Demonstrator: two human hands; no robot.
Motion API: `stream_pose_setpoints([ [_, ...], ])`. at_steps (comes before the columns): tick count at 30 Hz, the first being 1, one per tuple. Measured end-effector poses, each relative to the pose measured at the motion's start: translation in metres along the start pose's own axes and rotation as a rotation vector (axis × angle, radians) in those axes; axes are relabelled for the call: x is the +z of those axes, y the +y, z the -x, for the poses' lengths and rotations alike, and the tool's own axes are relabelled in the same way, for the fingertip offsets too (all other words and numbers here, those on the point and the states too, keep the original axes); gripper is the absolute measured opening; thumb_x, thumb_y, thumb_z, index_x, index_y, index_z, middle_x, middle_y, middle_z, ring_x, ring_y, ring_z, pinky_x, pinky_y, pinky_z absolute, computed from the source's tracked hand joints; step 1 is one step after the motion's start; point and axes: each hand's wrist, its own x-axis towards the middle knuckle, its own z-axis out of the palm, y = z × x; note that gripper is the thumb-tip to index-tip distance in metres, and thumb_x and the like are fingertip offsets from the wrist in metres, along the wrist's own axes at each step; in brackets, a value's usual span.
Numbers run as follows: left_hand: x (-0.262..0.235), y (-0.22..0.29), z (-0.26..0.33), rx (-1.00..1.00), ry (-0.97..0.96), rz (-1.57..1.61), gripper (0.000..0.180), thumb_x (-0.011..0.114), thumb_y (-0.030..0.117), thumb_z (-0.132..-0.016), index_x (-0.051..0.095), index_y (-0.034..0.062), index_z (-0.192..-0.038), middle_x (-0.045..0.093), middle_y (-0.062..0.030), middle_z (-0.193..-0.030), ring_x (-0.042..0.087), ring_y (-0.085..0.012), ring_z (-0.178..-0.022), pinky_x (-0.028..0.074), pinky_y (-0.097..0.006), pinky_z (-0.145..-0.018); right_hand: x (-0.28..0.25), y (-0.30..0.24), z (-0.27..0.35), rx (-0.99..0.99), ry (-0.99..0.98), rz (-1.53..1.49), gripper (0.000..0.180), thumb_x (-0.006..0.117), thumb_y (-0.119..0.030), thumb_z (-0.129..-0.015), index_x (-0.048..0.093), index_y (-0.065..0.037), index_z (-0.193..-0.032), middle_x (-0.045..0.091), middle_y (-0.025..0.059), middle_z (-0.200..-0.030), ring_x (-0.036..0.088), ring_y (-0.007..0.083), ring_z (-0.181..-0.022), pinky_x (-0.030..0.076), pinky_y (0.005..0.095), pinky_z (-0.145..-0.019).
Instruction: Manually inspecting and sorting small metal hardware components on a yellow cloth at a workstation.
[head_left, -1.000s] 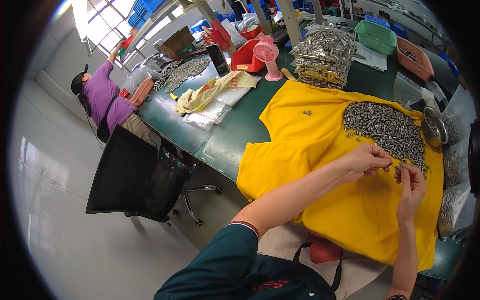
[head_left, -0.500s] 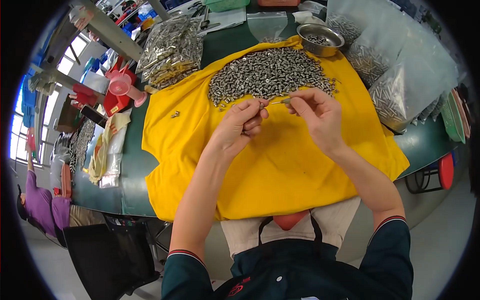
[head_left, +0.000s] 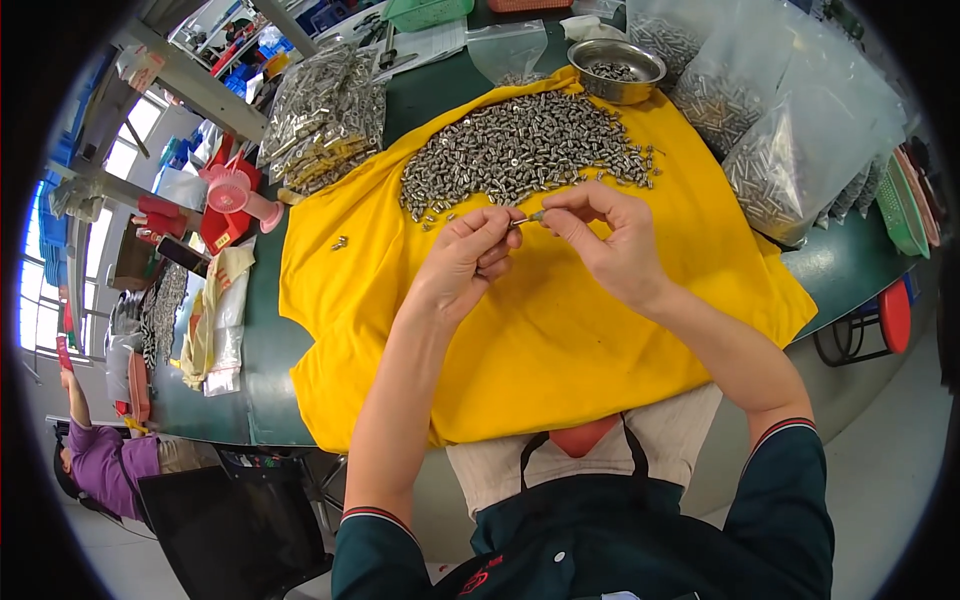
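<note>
My left hand [head_left: 462,258] pinches a small metal fitting [head_left: 516,221] between thumb and forefinger, the other fingers curled in. My right hand [head_left: 612,248] holds a thin tool with a short greenish handle [head_left: 538,216]; its exact kind is too small to tell. The tool's slim metal shaft points left and meets the fitting at my left fingertips. Both hands are over a yellow cloth [head_left: 560,340] spread on the table. Just beyond them lies a wide heap of small silvery metal fittings [head_left: 520,145], with a few strays [head_left: 340,243] to the left.
A steel bowl [head_left: 622,94] of metal parts stands behind the heap. Bags of metal pieces [head_left: 770,185] crowd the right; more bagged parts [head_left: 330,120] lie back left. A pink stand [head_left: 232,192] is beside red bins. A person in purple [head_left: 105,465] is far left.
My hands stay together and the tool has come closer to the fitting, less of its shaft showing. The whole view has shifted slightly. The person in purple has moved.
</note>
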Motion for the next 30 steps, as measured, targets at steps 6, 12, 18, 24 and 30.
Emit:
stream_pose_setpoints([
  [6, -0.006, 0.002, 0.002, 0.049, 0.071, -0.036, 0.016, 0.052, 0.016, -0.085, 0.056, 0.0017, -0.091, 0.053, -0.0002, -0.071, 0.032, -0.0018, -0.05, 0.025, -0.016, -0.044, 0.008, 0.0, -0.004, -0.019, -0.039, 0.055, 0.006, 0.062, -0.003, -0.074, 0.061, -0.002, -0.079, 0.061, 0.0033, -0.068, 0.053, 0.0074, -0.057, 0.041, 0.02, -0.052],
  [12, -0.01, -0.007, -0.008, -0.001, 0.096, 0.17, 0.017, 0.049, 0.015, -0.086, 0.052, 0.002, -0.097, 0.049, 0.0005, -0.073, 0.031, -0.0023, -0.051, 0.024, -0.016, -0.044, -0.005, 0.003, -0.004, 0.148, 0.119, -0.079, 0.009, 0.053, -0.001, -0.081, 0.059, 0.001, -0.088, 0.06, 0.0042, -0.076, 0.056, 0.0095, -0.066, 0.044, 0.0202, -0.061],
  [18, -0.015, -0.006, -0.006, 0.019, 0.075, 0.217, 0.009, 0.048, 0.014, -0.085, 0.051, 0.0056, -0.082, 0.048, 0.0005, -0.066, 0.028, -0.0045, -0.047, 0.022, -0.018, -0.042, -0.003, 0.005, -0.002, 0.123, 0.031, -0.112, 0.012, 0.051, -0.003, -0.084, 0.057, 0.001, -0.094, 0.059, 0.0041, -0.081, 0.054, 0.0085, -0.071, 0.043, 0.0195, -0.064],
  [24, -0.019, -0.004, -0.007, -0.057, 0.051, 0.285, 0.021, 0.045, 0.024, -0.085, 0.04, 0.011, -0.069, 0.038, 0.0014, -0.056, 0.023, -0.0074, -0.044, 0.02, -0.021, -0.04, -0.005, 0.01, -0.003, 0.12, 0.07, -0.057, 0.013, 0.051, -0.007, -0.085, 0.056, 0.001, -0.095, 0.059, 0.0036, -0.081, 0.054, 0.0083, -0.072, 0.042, 0.0198, -0.065],
  [30, -0.031, 0.012, 0.004, -0.037, 0.028, 0.52, 0.015, 0.042, 0.021, -0.091, 0.044, 0.0067, -0.086, 0.04, 0.0006, -0.064, 0.026, -0.0059, -0.049, 0.023, -0.018, -0.042, -0.002, 0.015, -0.006, 0.052, 0.058, 0.021, 0.011, 0.051, -0.005, -0.085, 0.056, 0.001, -0.093, 0.059, 0.0044, -0.08, 0.055, 0.0091, -0.072, 0.043, 0.0201, -0.066],
])
